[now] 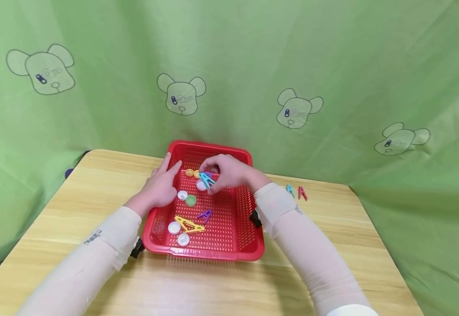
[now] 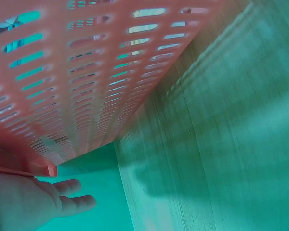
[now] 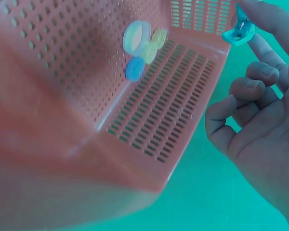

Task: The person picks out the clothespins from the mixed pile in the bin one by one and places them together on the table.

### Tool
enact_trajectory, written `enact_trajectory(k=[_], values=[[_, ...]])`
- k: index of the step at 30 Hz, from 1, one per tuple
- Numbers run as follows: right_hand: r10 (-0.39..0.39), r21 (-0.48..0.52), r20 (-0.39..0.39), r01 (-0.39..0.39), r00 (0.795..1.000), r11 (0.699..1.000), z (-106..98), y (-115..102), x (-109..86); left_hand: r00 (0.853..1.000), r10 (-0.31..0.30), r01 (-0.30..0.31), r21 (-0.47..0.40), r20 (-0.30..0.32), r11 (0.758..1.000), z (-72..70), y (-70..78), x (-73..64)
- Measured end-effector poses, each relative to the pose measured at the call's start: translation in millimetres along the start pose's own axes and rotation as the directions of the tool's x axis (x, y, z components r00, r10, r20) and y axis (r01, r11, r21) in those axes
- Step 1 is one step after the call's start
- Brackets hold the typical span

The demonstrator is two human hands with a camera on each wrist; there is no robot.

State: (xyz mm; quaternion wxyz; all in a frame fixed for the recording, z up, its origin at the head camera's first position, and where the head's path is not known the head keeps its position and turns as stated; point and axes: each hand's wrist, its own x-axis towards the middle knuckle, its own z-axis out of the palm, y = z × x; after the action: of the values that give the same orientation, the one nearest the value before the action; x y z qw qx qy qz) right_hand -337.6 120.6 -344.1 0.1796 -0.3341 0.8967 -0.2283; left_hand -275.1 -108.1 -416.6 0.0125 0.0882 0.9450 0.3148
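Observation:
A red plastic basket (image 1: pixel 197 253) with slotted walls stands on the table. My right hand (image 1: pixel 229 171) is over its far part and pinches a light blue clothespin (image 1: pixel 207 180) between thumb and fingertip; the right wrist view shows the clothespin (image 3: pixel 241 31) above the rim. My left hand (image 1: pixel 160 186) rests on the basket's left rim, fingers stretched out; two straight fingers (image 2: pixel 77 204) show beside the rim in the left wrist view. Inside lie several white caps (image 1: pixel 183 239), a green cap (image 1: pixel 191 200), orange-yellow caps (image 1: pixel 189 173), yellow clothespins (image 1: pixel 189 225) and a purple clothespin (image 1: pixel 205 215).
To the right of the basket, a light blue clothespin (image 1: pixel 290 190) and a red clothespin (image 1: pixel 302 193) lie on the wooden table (image 1: pixel 332 219). A green cloth (image 1: pixel 233 52) with bear-head drawings hangs behind the table. A blue cap (image 3: pixel 135 69) shows inside the basket in the right wrist view.

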Motion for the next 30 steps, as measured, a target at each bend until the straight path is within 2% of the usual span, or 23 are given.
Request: enact_trajectory(k=[12,18,26,30], values=[[-0.038,-0.07,-0.043,0.035,0.998,0.997,-19,12,-17.4,1.0,-0.001,0.001,0.0,-0.007,1.0,0.0,1.2,-0.3],[-0.049,-0.049,-0.054,0.046,0.997,0.998,-26,21,-28.7,1.0,-0.007,0.007,-0.016,-0.004,1.0,0.9,1.2,-0.7],[0.015,-0.006,-0.068,-0.015,0.998,1.0,-34,37,-43.8,1.0,-0.006,0.006,-0.025,-0.005,1.0,0.8,1.3,-1.5],[0.023,0.005,-0.079,-0.022,0.997,1.0,-39,43,-51.7,1.0,-0.003,0.003,-0.028,-0.009,1.0,0.7,1.5,-1.4]])
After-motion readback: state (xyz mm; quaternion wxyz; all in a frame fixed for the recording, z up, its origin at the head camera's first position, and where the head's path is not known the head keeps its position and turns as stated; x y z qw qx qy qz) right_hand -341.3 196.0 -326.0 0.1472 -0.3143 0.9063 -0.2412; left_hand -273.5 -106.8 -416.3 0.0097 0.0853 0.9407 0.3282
